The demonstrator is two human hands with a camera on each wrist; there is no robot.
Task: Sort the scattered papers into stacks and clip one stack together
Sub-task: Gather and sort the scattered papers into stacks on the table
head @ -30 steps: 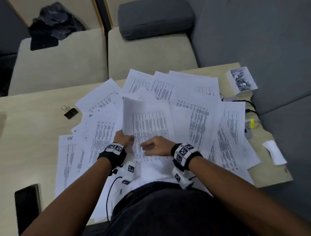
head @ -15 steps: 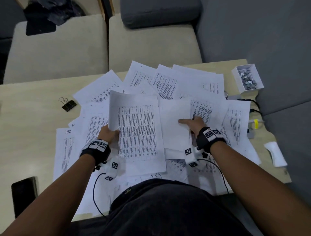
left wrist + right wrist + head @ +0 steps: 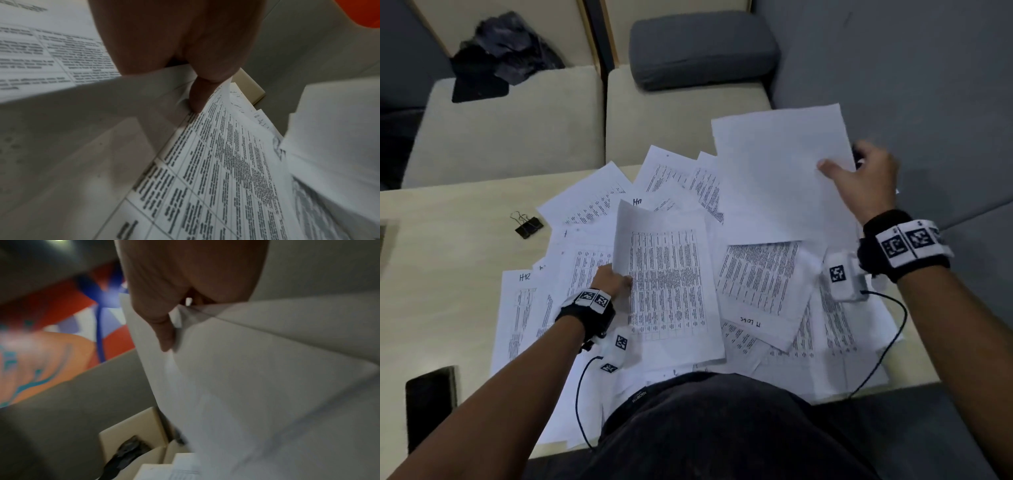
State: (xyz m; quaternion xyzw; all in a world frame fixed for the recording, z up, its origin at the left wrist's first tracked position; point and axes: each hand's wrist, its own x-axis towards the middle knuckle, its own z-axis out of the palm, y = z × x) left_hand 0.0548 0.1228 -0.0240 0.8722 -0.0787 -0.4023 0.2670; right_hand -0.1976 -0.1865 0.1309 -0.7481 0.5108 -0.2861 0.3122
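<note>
Many printed sheets (image 3: 760, 274) lie scattered and overlapping across the wooden table (image 3: 448, 246). My left hand (image 3: 613, 281) pinches the left edge of a printed table sheet (image 3: 667, 281), thumb on top; in the left wrist view that sheet (image 3: 216, 170) bends up under the thumb (image 3: 197, 97). My right hand (image 3: 859, 178) holds a sheet with its blank side up (image 3: 780, 171), lifted above the pile at the right; the right wrist view shows this blank sheet (image 3: 246, 386) pinched at its edge. A black binder clip (image 3: 528, 226) lies on the table left of the papers.
A dark phone (image 3: 431, 404) lies at the table's near left corner. Beige seat cushions (image 3: 517, 120) with a dark cloth (image 3: 496, 54) and a grey cushion (image 3: 702, 48) stand behind the table. A grey sofa (image 3: 928, 85) is to the right. Wrist cables hang over the papers.
My right hand has taken a blank-side-up sheet off the pile and lifted it up and to the right. The left hand keeps hold of the printed sheet.
</note>
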